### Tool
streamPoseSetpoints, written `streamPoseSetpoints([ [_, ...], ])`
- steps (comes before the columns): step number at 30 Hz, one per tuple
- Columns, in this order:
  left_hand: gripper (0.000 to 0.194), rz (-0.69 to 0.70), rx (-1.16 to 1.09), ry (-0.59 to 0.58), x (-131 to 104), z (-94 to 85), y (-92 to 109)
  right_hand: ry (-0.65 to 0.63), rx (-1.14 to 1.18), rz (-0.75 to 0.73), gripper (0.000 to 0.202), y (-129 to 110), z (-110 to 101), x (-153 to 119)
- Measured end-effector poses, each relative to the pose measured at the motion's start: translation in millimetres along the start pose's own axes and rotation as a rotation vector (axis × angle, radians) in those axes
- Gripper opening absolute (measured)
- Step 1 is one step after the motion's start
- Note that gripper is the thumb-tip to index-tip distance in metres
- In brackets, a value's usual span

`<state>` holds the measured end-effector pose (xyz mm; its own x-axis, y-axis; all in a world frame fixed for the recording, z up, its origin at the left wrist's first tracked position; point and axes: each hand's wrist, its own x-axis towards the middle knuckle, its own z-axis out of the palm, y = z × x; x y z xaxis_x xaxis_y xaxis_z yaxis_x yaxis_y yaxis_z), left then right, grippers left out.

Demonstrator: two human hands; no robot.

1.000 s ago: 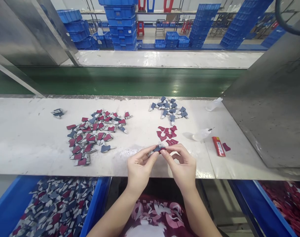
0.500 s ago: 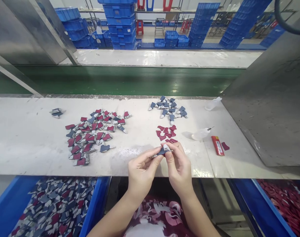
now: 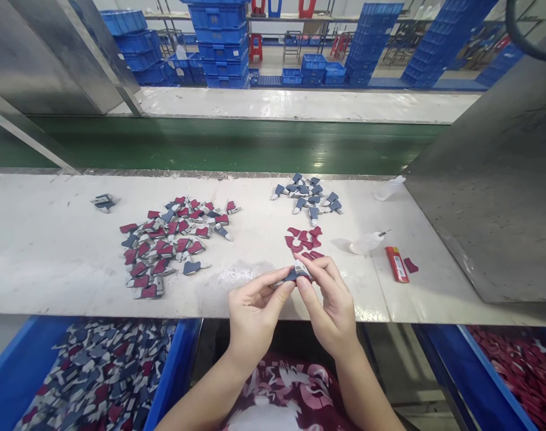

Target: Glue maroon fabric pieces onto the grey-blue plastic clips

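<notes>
Between both hands, above the front of the white worktop, is a small blue-and-grey plastic part [image 3: 291, 276] with a bit of dark red along its underside. My left hand [image 3: 255, 311] pinches its left end between thumb and fingers. At the right end, the thumb and fingers of my right hand [image 3: 331, 302] close around the pale grey piece. Just beyond the fingers lie several loose dark red pieces [image 3: 303, 238]. Farther back is a cluster of blue-and-grey parts [image 3: 314, 190]. A larger pile of red, blue and grey parts [image 3: 165, 242] spreads to the left.
Two translucent squeeze bottles, the nearer [image 3: 365, 243] with a thin needle tip, lie at right near a red box [image 3: 396, 264]. Blue bins [image 3: 167, 365] of parts sit below the worktop on both sides. A green conveyor [image 3: 255, 146] runs behind; metal panels [image 3: 501, 191] flank the sides.
My right hand's fingers have shifted and spread a little on the grey end, which now stands more upright. My left hand keeps its pinch. The camera view has shifted slightly.
</notes>
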<state>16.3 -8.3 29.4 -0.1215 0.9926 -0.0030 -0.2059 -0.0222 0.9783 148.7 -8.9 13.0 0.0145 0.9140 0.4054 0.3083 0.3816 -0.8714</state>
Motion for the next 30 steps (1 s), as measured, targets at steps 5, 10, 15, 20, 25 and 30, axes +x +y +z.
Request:
streamPoseSetpoints([
  [5, 0.019, -0.03, -0.035, -0.036, -2.1, -1.3, 1.9, 0.043, 0.027, -0.024, 0.041, 0.0, 1.6, -1.4],
  [10, 0.018, -0.049, -0.048, -0.067, -1.7, -3.3, 3.4, 0.097, 0.061, -0.026, 0.041, 1.6, 4.6, -5.5],
  [15, 0.017, -0.069, -0.053, -0.059, 0.1, -5.5, 2.3, 0.082, 0.071, 0.004, 0.037, 2.2, 5.7, -4.9],
  [20, 0.018, 0.011, 0.017, 0.014, -4.7, -2.5, -2.3, 0.06, 0.046, 0.014, 0.034, -0.3, 7.6, -2.4],
  [25, 0.018, 0.14, 0.171, 0.054, -9.0, -1.6, -15.4, 0.087, 0.188, 0.244, 0.026, -0.3, 12.7, -2.9],
  [30, 0.026, 0.224, 0.282, -0.087, 1.5, -12.1, -21.5, 0.07, 0.469, 0.471, 0.028, 13.0, 11.0, 1.9],
])
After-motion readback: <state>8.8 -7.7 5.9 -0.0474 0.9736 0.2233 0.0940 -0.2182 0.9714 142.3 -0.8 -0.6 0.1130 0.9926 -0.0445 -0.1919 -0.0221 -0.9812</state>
